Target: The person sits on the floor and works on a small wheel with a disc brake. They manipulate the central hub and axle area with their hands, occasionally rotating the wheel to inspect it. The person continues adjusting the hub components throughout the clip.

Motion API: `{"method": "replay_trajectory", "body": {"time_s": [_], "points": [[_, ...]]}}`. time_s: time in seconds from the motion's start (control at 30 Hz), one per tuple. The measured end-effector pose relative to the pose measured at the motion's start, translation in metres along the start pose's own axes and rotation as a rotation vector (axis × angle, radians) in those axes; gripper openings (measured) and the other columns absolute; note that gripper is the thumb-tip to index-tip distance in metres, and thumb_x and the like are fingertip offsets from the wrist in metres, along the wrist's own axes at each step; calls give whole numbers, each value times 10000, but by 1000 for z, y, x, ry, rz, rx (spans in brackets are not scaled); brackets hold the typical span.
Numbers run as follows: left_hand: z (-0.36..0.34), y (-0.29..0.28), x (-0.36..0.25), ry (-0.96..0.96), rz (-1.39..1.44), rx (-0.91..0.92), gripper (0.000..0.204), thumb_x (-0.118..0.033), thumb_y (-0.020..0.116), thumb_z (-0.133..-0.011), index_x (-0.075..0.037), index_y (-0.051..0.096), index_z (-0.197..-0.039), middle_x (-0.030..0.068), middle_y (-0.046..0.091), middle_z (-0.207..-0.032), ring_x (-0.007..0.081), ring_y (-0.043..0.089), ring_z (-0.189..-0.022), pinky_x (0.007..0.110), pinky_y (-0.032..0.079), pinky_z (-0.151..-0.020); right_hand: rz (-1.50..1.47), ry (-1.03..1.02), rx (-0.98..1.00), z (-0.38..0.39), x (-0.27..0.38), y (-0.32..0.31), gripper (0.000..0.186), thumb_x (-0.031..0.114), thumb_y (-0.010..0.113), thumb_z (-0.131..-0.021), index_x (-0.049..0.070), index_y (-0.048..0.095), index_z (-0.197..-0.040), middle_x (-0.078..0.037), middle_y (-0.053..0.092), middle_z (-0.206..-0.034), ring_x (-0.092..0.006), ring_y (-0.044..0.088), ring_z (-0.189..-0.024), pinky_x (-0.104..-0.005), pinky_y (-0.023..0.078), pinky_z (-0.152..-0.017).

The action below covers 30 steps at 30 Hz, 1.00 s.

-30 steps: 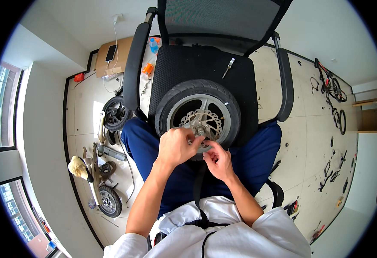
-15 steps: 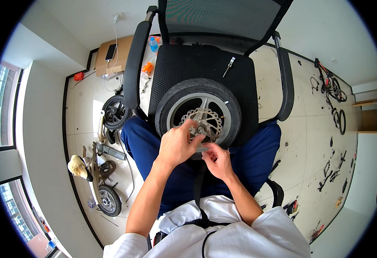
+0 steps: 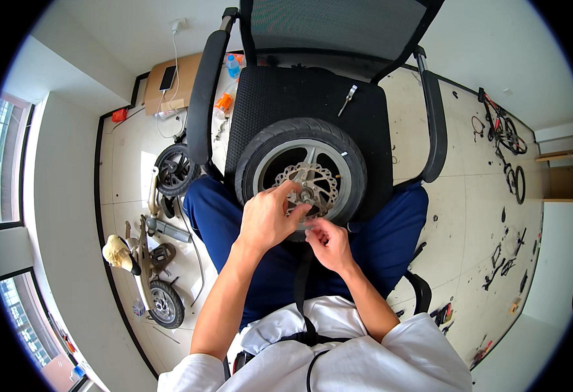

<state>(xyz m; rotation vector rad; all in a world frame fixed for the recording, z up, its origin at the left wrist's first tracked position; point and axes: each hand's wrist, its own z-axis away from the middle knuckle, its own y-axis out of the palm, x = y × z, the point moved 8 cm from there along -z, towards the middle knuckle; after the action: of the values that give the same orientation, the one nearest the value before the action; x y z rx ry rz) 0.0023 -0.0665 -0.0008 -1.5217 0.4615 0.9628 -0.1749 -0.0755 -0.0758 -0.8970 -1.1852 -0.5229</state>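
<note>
The wheel lies on the chair seat.

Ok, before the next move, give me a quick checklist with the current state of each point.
1. Wheel lying on the chair seat: ok.
2. Brake disc facing up: ok.
3. Hands clear of the wheel: not ok; the left hand reaches over the disc, and the right hand is at the wheel's near edge.
4. Right fingertips free of small parts: cannot tell; too small to make out.
5. Metal tool apart from the tyre: ok; it lies on the seat beyond it.
6. Disc bolts tight: cannot tell.
</note>
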Motion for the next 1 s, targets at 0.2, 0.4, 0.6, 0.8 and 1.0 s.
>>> {"method": "replay_trajectory", "body": {"time_s": [0.2, 0.4, 0.6, 0.8, 1.0], "points": [[0, 13, 6, 89, -179, 125, 311, -328, 774, -879, -36, 743, -777, 149, 710, -727, 348, 698, -663, 428, 550, -597, -14, 1, -6, -1, 1, 0, 150, 19, 690, -929, 4, 704, -1077, -48, 679, -708, -79, 595, -559, -251, 483, -554], [0, 8, 3, 43, -84, 100, 270, -303, 744, -907, -44, 751, -828, 147, 708, -718, 353, 699, -687, 432, 557, -620, 12, 26, 30, 0, -2, 0, 173, 30, 691, -944, -1, 695, -1114, -49, 726, -760, -59, 636, -632, -221, 503, -593], [-2, 14, -4, 171, 22, 112, 200, -247, 736, -915, -48, 754, -901, 148, 716, -746, 357, 700, -701, 441, 553, -634, -5, -8, -21, -4, 2, -4, 138, 26, 694, -931, 3, 701, -1067, -50, 676, -704, -83, 596, -558, -252, 483, -553], [-6, 9, 2, 106, -52, 107, 169, -180, 751, -899, -22, 761, -960, 174, 713, -784, 341, 695, -690, 400, 543, -629, -14, -10, -26, -3, 2, -5, 136, 28, 701, -934, -1, 698, -1067, -50, 673, -697, -76, 592, -555, -248, 480, -551], [-3, 9, 3, 186, 67, 68, 128, -119, 711, -905, -6, 746, -955, 178, 722, -820, 337, 694, -690, 400, 548, -647, -238, 139, 17, -3, -4, 1, 196, 43, 681, -961, 12, 681, -1155, -50, 698, -757, -73, 613, -609, -227, 486, -571]]}}
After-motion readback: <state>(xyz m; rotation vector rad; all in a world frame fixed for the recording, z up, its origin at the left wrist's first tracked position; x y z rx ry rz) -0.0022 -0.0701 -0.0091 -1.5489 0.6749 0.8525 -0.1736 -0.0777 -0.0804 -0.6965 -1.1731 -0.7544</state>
